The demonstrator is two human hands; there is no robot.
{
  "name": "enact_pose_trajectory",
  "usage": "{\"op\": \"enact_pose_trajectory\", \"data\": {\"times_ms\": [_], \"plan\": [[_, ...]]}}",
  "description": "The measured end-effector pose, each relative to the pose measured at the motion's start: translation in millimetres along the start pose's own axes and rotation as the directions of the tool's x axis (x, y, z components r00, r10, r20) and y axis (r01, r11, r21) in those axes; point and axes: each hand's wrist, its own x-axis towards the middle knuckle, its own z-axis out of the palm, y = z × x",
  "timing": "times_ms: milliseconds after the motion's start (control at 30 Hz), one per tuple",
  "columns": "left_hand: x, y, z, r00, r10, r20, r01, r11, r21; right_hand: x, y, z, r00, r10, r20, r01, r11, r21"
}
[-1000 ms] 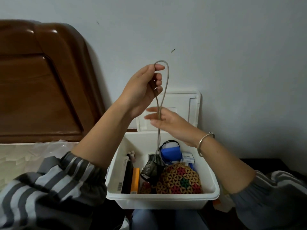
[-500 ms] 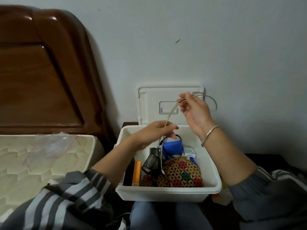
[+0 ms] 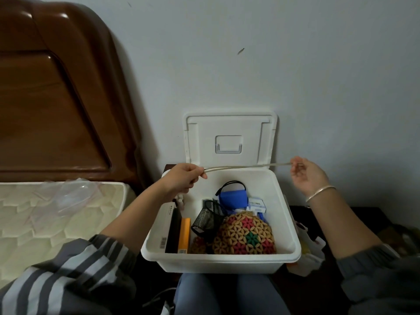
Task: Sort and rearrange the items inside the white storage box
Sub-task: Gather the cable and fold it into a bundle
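Note:
The white storage box [image 3: 286, 214] sits open in front of my knees, its lid [image 3: 229, 142] leaning against the wall. A beige cord [image 3: 245, 167], doubled over, is stretched level above the box's back edge. My left hand [image 3: 184, 180] pinches its left end and my right hand [image 3: 306, 176] pinches its right end. Inside the box are a floral beaded pouch [image 3: 246, 235], a black mesh holder [image 3: 208, 218], a blue case [image 3: 234, 197], a small white-and-blue carton [image 3: 256, 204], and an orange box [image 3: 184, 235] beside a black and a white one standing upright at the left.
A wooden headboard [image 3: 52, 92] and a quilted mattress [image 3: 34, 228] with a clear plastic bag [image 3: 66, 196] lie to the left. A dark table surface [image 3: 354, 214] holds a white bag [image 3: 311, 248] to the right of the box. The wall stands right behind the lid.
The cord hung down from my raised left hand; both hands have since come down and pulled apart, drawing the doubled cord out level over the box.

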Motion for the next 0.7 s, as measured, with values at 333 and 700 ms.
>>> {"op": "enact_pose_trajectory", "data": {"times_ms": [333, 700], "plan": [[15, -32, -28, 0.922, -0.192, -0.336, 0.160, 0.980, -0.122, 19, -7, -46, 0.992, 0.002, -0.127, -0.034, 0.966, -0.255], [-3, -6, 27, 0.954, -0.298, 0.000, 0.235, 0.753, -0.615, -30, 33, 8, 0.809, -0.366, 0.460, 0.571, 0.301, -0.764]]}}
